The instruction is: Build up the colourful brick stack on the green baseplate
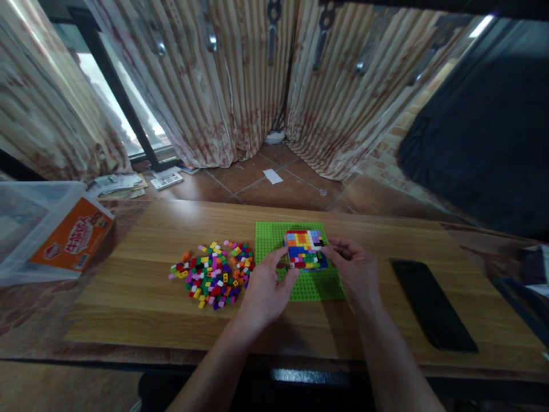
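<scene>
A block of multicoloured toy bricks sits on a green studded baseplate. My left hand grips the block's left and lower-left edge between thumb and fingers. At the right edge of the block, my right hand has its thumb and index finger pinched together. Whether a small brick is between those fingertips cannot be made out. Left of the baseplate lies a loose pile of small coloured bricks.
The wooden table carries a black phone-like slab on the right. A clear plastic bin with an orange label stands at the far left. Papers lie beyond the table's far left corner, and patterned curtains hang behind.
</scene>
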### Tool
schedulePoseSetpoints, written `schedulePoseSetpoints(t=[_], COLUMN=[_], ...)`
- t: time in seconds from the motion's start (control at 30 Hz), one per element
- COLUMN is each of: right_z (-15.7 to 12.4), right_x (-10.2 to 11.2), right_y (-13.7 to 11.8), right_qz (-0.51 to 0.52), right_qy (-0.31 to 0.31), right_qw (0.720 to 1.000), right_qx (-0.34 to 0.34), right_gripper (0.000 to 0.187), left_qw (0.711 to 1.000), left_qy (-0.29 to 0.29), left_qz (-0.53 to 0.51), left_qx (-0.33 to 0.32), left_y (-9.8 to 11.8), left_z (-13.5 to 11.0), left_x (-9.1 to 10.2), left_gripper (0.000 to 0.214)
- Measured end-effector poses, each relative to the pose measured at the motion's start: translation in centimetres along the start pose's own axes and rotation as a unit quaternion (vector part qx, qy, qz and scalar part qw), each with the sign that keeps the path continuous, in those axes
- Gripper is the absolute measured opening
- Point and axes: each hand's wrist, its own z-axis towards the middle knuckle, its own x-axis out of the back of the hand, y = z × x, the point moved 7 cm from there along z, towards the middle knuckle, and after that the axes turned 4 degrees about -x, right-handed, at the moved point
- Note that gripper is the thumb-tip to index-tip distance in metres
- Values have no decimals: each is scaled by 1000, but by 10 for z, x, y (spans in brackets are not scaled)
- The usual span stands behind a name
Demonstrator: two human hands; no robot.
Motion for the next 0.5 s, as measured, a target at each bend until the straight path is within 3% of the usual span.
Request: schedulePoseSetpoints(t=[0.5], right_z=[2], right_x=[-12], right_y=[10], right_qz=[82], right_qy=[2], right_qw=[996], right_qx=[-31], right_gripper=[32], left_qw=[1000], left_qy=[-8], left_qz=[-1], left_qx=[-3], left_y=[1], left_z=[-1], left_x=[1], left_gripper=[41])
